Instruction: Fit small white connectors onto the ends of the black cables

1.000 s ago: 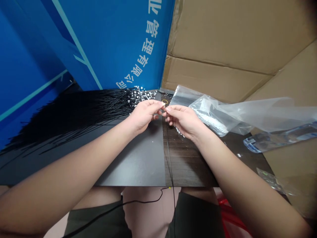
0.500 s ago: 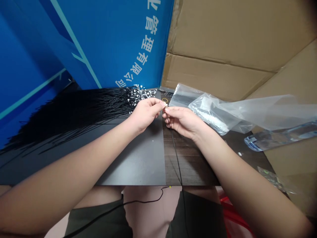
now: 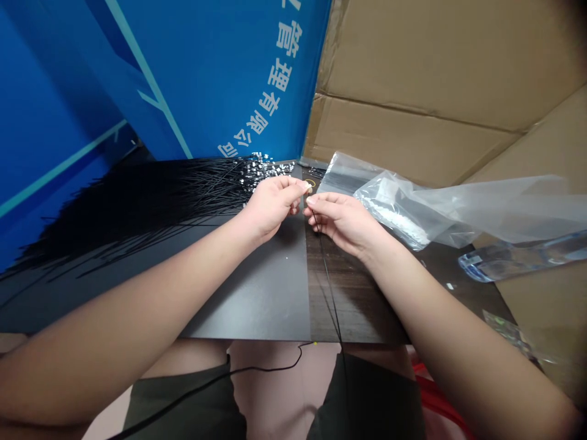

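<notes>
Black wires (image 3: 151,214), a great fan of them, sprawled over the dark table (image 3: 257,293) out at 9 o'clock, with small silvery connectors (image 3: 263,172) bunched at their far ends! Dead centre now, the left hand (image 3: 273,205), thumb and forefinger pressed together, pinching a tiny pale tip (image 3: 309,190), too small to make out in detail. And just beside it at 3 o'clock, the right hand (image 3: 342,223), thumb and forefinger closed on a single thin black wire (image 3: 326,275), that wire dropping toward 6 o'clock across the wood-grain half of the table and over the edge. Two hands close together, not quite touching! Crumpled clear plastic bags (image 3: 398,208) up at 2 o'clock, a clear plastic sleeve (image 3: 518,260) at 3 o'clock, brown cardboard (image 3: 413,79) at 1 o'clock, a blue banner with white lettering (image 3: 206,79) at 11 o'clock. Below the table edge, a thin black cable (image 3: 220,373) across the lap, dark shorts (image 3: 367,397) there too, and a strip of red plastic (image 3: 440,403) at 5 o'clock.
</notes>
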Action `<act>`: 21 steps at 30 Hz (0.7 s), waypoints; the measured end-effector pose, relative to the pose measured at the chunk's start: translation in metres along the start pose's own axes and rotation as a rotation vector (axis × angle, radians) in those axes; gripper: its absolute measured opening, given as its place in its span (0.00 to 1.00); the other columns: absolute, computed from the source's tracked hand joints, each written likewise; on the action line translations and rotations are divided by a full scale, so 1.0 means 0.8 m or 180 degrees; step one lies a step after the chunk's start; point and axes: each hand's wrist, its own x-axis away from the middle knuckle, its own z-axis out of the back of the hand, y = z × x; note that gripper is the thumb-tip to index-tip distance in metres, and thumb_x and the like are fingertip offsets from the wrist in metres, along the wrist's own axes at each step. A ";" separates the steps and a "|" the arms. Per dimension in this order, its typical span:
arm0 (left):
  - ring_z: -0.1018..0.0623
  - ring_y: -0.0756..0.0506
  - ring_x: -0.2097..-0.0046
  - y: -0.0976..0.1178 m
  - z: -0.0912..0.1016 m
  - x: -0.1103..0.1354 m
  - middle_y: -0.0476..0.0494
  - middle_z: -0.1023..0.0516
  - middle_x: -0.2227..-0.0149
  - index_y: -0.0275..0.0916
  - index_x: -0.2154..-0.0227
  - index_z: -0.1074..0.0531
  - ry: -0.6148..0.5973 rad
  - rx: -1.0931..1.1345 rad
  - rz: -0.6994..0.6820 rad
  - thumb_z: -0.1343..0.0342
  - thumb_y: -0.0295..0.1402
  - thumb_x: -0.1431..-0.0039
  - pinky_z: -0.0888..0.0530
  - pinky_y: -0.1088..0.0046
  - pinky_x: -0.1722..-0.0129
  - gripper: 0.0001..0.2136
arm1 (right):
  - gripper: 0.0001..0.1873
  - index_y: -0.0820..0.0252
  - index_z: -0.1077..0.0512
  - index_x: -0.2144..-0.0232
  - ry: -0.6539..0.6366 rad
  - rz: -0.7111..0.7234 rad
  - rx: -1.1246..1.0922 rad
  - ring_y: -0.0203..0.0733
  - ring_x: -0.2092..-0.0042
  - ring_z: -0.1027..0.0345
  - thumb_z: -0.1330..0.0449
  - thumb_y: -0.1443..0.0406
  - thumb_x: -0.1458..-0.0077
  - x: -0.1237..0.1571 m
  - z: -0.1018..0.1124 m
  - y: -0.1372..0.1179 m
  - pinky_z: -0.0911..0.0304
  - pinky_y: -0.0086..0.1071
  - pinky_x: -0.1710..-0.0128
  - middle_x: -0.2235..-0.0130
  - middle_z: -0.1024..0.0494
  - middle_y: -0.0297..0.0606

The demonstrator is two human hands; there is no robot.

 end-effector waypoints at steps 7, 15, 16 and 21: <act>0.32 0.53 0.74 -0.005 0.004 -0.004 0.49 0.28 0.77 0.36 0.73 0.22 0.0189 -0.0109 -0.0025 0.35 0.29 0.43 0.34 0.75 0.71 0.05 | 0.11 0.62 0.20 0.68 0.0139 0.0049 0.0051 0.32 0.70 0.31 0.24 0.61 0.50 0.002 -0.003 -0.003 0.38 0.30 0.69 0.67 0.18 0.38; 0.31 0.55 0.72 -0.002 0.005 -0.005 0.46 0.21 0.69 0.34 0.73 0.19 0.0164 0.0205 0.0244 0.33 0.28 0.47 0.32 0.77 0.71 0.03 | 0.07 0.62 0.19 0.69 0.0114 0.0031 0.0051 0.34 0.70 0.33 0.27 0.64 0.49 0.002 -0.003 -0.005 0.40 0.31 0.70 0.69 0.20 0.39; 0.30 0.55 0.72 -0.002 0.005 -0.005 0.46 0.21 0.68 0.34 0.73 0.19 0.0167 0.0247 0.0271 0.33 0.28 0.48 0.32 0.77 0.71 0.03 | 0.07 0.62 0.19 0.70 0.0106 0.0039 0.0050 0.34 0.70 0.33 0.27 0.65 0.49 0.002 -0.004 -0.006 0.40 0.31 0.70 0.70 0.21 0.39; 0.30 0.55 0.72 -0.003 0.003 -0.003 0.47 0.22 0.70 0.33 0.72 0.20 0.0192 0.0324 0.0403 0.32 0.27 0.50 0.29 0.76 0.70 0.04 | 0.06 0.62 0.20 0.71 0.0100 0.0044 0.0076 0.34 0.70 0.36 0.28 0.65 0.49 0.003 -0.005 -0.007 0.41 0.32 0.70 0.71 0.23 0.38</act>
